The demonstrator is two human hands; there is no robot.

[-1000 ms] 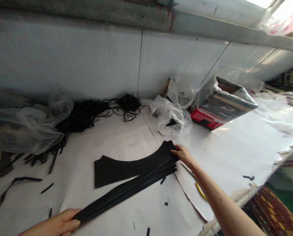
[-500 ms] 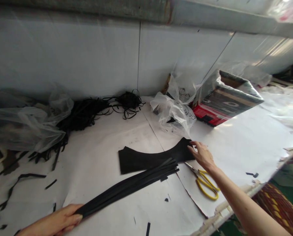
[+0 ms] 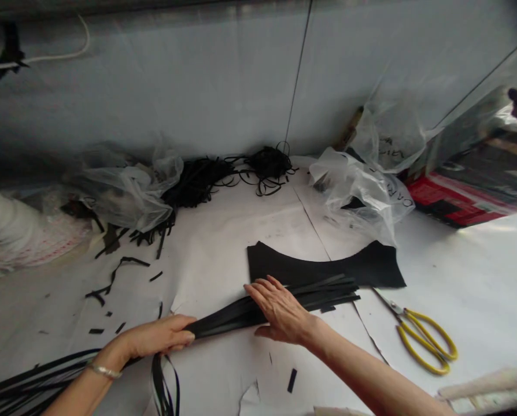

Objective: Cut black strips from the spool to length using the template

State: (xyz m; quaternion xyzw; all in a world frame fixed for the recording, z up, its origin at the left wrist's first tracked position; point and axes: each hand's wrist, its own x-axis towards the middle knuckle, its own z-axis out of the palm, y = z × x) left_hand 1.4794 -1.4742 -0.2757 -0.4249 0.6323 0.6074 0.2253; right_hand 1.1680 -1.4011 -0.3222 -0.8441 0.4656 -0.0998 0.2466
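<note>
A bundle of long black strips (image 3: 226,319) lies across the paper-covered table. My left hand (image 3: 165,335) is closed around it, and loose strip ends trail out below and to the left behind my wrist. Over the middle of the bundle rests my right hand (image 3: 280,310), its fingers outstretched and the thumb apart on the near side. Just beyond is a flat black piece with a curved upper edge (image 3: 323,271), partly overlapped by the strips. Yellow-handled scissors (image 3: 427,338) lie open to the right of the strip ends.
Clear plastic bags (image 3: 358,190) and a red-and-black box (image 3: 471,185) stand at the back right. A heap of thin black strips (image 3: 198,180) sits by the wall next to another plastic bag (image 3: 128,193). Black offcuts (image 3: 124,263) are scattered on the left.
My right hand has left the curved black piece and come onto the strip bundle. My left hand keeps its grip. The view has turned left, showing more strips beside my left arm.
</note>
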